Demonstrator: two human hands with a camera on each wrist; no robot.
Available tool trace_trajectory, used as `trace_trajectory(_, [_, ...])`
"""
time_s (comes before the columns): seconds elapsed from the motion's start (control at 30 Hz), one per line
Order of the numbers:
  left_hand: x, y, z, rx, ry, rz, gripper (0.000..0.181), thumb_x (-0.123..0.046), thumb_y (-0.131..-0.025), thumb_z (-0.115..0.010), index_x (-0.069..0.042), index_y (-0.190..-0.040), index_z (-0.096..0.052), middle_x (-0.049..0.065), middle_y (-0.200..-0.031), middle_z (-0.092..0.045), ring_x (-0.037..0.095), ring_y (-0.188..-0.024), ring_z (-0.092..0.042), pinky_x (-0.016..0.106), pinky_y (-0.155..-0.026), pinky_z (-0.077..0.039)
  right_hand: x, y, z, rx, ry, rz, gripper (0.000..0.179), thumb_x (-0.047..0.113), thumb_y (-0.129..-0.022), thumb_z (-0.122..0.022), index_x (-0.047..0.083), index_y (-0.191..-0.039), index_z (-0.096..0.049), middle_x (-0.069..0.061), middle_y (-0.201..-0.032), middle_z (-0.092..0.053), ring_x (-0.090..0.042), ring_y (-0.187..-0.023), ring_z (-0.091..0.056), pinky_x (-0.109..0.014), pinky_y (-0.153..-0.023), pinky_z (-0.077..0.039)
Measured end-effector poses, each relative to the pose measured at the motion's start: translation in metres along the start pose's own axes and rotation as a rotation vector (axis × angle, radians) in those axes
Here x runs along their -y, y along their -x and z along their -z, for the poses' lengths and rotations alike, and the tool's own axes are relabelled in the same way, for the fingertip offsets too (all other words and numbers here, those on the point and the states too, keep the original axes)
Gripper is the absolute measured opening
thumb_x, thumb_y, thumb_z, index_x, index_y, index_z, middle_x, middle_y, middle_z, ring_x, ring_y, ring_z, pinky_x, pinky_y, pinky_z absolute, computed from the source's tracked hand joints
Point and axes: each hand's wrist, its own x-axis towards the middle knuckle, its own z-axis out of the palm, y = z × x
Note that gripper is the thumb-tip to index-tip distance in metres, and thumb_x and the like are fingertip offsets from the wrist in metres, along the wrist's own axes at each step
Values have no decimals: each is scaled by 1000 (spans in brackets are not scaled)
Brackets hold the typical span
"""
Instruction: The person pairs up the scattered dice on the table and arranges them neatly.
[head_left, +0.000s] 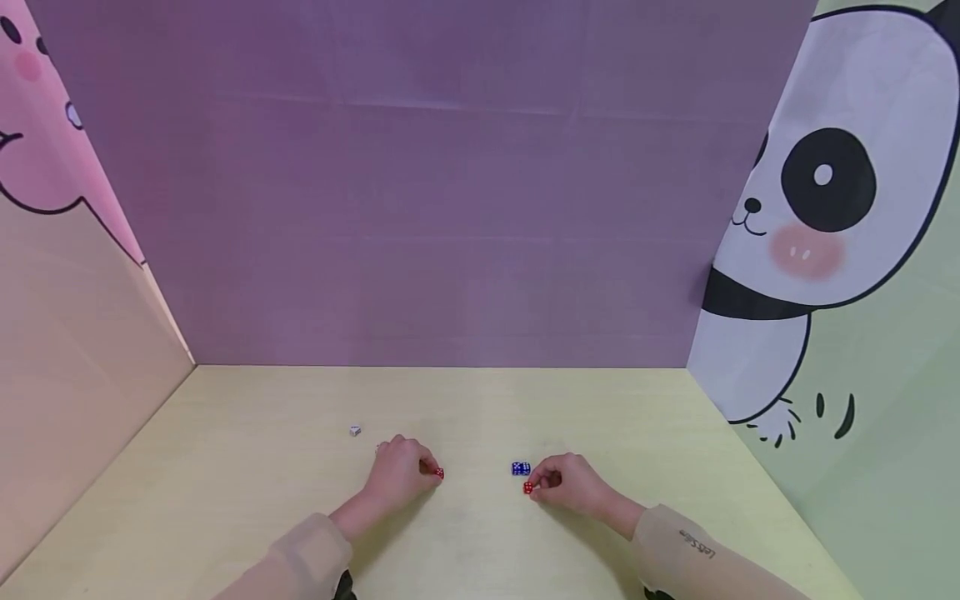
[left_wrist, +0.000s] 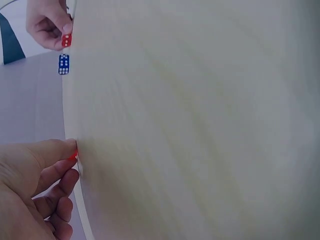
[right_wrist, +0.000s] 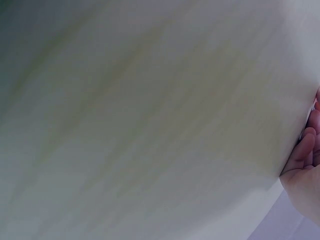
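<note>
In the head view my left hand (head_left: 402, 472) pinches a red die (head_left: 439, 473) between thumb and fingertips, low over the table. In the left wrist view only a sliver of that die shows between the fingertips. My right hand (head_left: 572, 485) pinches another red die (head_left: 528, 487), close in front of a pair of blue dice (head_left: 521, 468). The blue dice stand side by side, with white dots facing me. In the right wrist view part of the right hand (right_wrist: 306, 160) shows at the right edge, and its die is mostly hidden.
A white die (head_left: 355, 431) lies on the pale wooden table (head_left: 465, 408), behind and left of my left hand. A purple wall (head_left: 450, 208) closes off the back. Side walls stand left and right, the right one with a panda picture (head_left: 885, 92).
</note>
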Motion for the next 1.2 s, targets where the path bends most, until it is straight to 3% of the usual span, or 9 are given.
trace_trajectory(0.43, [-23,2,-13,46,25,-5,13,-13,-67,-82,-17,-64,-70,-11,-61,-60,12,-69,-43,33,-70,-31,-1,1,-1,-6,-16,-12,6,9,-79,-74,10,-84,-71,7,-69,-55,-2,-61,-44,-17,-55,-37])
trace_trajectory(0.87, [-55,-4,-31,91,49,-16,12,-15,-68,-82,-17,-64,-71,-12,-61,-59,12,-70,-43,33,-72,-30,-1,-1,-1,-10,10,-10,6,10,-80,-74,10,-84,-71,7,-69,-56,-3,-62,-45,-17,-56,-38])
trace_trajectory(1.2, [-70,-10,-42,105,43,-14,11,-18,-70,-81,-17,-65,-72,-10,-64,-62,13,-73,-44,33,-72,-29,3,0,0,-11,25,-1,5,8,-79,-74,9,-84,-70,7,-69,-55,-3,-62,-44,-17,-56,-38])
